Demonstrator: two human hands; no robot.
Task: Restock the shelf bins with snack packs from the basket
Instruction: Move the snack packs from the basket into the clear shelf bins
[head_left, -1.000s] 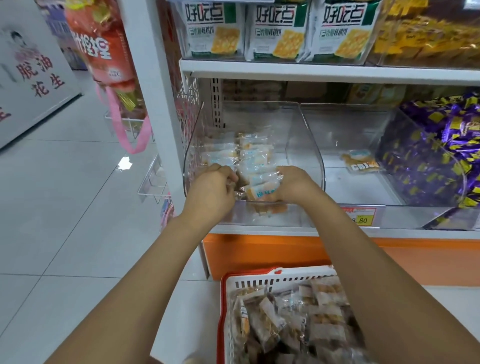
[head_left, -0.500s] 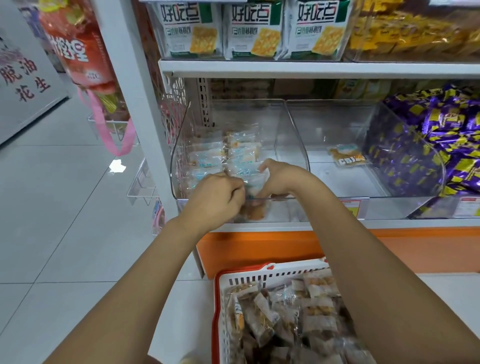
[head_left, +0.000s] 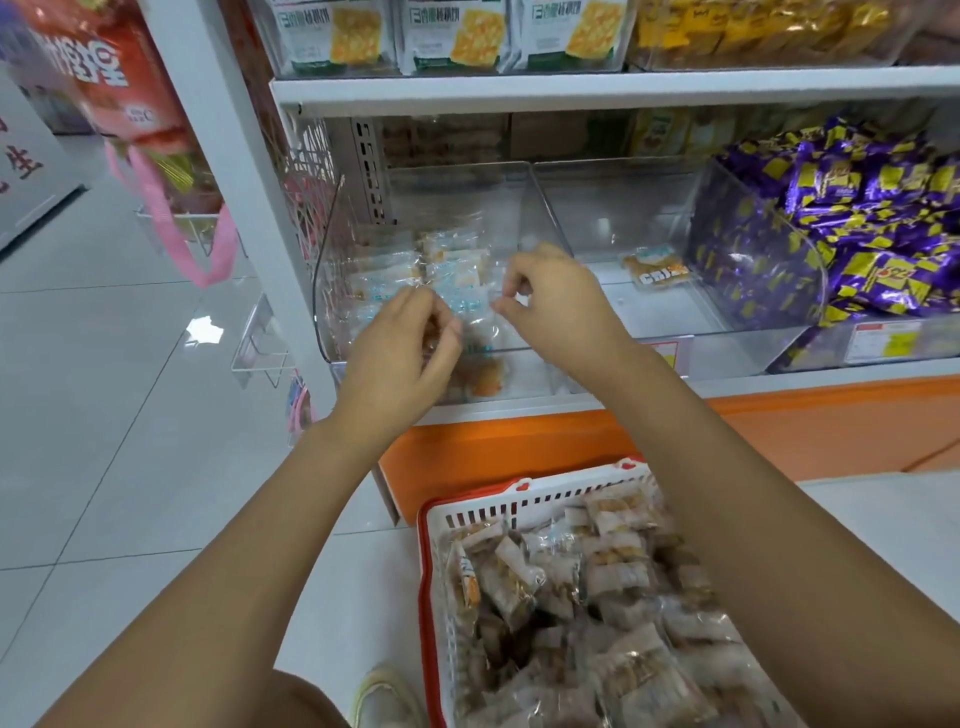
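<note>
Fingertips first: your L fingers (head_left: 445, 332) are curled in tight. Your R fingers (head_left: 505, 306) have thumb & forefinger nipped close, w/ a clear blue-print wrapper showing btwn the two hands. Can't tell whether either one really pinches that wrapper or just hangs over it, the film's too see-through. Your L hand (head_left: 400, 364) & R hand (head_left: 561, 306) sit over the front of the bin (head_left: 535, 374), a little apart.

A sec ago both were down inside, knuckles together, pressing on the front pack. Now they've come up & spread. Reads to me as that batch tidied & let go, or nearly so.

Snack packs (head_left: 447, 270) lie in two rough rows on the bin floor, w/ one orange-ish pack against the front wall. Most of the bin's height is unfilled. Basket (head_left: 425, 582) on the floor by your R arm is heaped w/ basket packs (head_left: 597, 597), so you're prob. early in the job. Next bin (head_left: 623, 208) over holds a single pack (head_left: 657, 270). Likely next: reach down for another handful.
</note>
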